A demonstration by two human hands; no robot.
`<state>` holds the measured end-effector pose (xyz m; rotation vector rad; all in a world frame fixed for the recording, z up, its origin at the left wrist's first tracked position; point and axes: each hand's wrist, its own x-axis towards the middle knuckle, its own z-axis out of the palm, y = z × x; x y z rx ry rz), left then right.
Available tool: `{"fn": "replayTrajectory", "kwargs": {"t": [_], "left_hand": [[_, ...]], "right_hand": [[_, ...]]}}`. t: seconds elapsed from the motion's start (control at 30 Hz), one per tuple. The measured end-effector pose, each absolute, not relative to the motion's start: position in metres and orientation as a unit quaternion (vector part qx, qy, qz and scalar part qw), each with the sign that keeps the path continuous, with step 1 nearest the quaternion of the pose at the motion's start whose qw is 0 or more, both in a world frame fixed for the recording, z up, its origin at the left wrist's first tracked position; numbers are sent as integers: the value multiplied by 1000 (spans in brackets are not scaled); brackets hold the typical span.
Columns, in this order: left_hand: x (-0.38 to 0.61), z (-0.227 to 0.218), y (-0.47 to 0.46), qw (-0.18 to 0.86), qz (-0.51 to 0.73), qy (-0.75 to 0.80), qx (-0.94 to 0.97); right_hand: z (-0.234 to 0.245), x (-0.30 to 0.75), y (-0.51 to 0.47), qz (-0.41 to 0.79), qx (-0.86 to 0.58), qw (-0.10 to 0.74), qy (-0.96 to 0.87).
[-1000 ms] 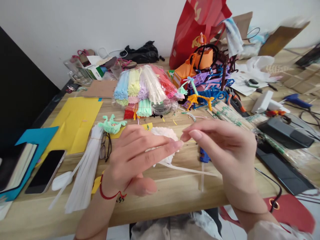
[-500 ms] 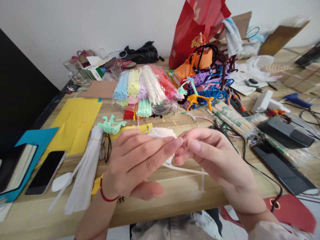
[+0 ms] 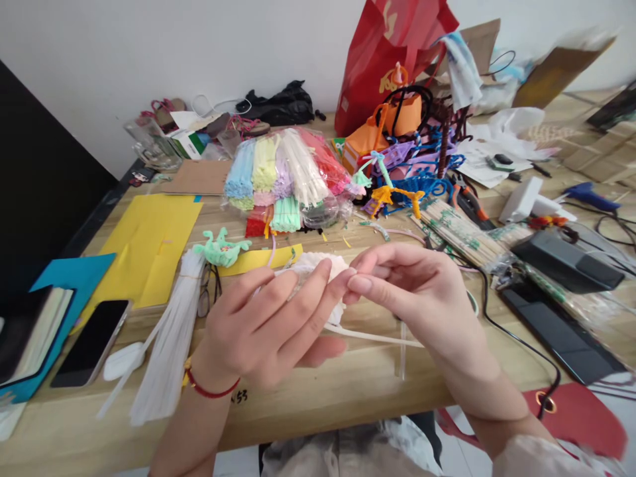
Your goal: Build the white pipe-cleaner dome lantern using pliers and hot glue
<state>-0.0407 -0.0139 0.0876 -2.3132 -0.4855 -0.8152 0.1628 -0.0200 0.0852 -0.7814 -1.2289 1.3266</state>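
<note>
My left hand (image 3: pixel 275 324) is over the front of the table, its fingers stretched out and its thumb apart below them. Its index fingertip meets the fingertips of my right hand (image 3: pixel 415 298). The thumb and index finger of my right hand are pinched together; whatever is between them is too small to make out. Just behind both hands is a white fluffy piece (image 3: pixel 336 265), partly covered by my left fingers. A white pipe cleaner (image 3: pixel 372 336) lies below them, running toward my right wrist.
At left lie a bundle of white strips (image 3: pixel 166 358), a phone (image 3: pixel 92 341) and a yellow sheet (image 3: pixel 149 245). A green pipe-cleaner figure (image 3: pixel 223 248) sits behind my left hand. Bagged coloured pipe cleaners (image 3: pixel 293 172) and a red bag (image 3: pixel 368 73) stand farther back. Pliers (image 3: pixel 470 202) and a black cable (image 3: pixel 517 344) are at right.
My left hand has turned slightly, and its fingers are spread wider apart. My right hand stays pinched at nearly the same spot, shifted slightly.
</note>
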Motion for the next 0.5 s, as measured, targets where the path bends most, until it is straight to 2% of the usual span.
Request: {"fn": "replayTrajectory", "kwargs": {"t": [0.1, 0.33, 0.5], "left_hand": [[-39, 82, -11, 255, -336, -191, -886], [-19, 67, -3, 6, -502, -141, -853], [-13, 62, -2, -68, -549, -115, -825]], "right_hand": [[86, 165, -18, 578, -323, 525, -535], [81, 167, -18, 638, -218, 528, -516], [78, 163, -17, 667, -176, 531, -492]]}}
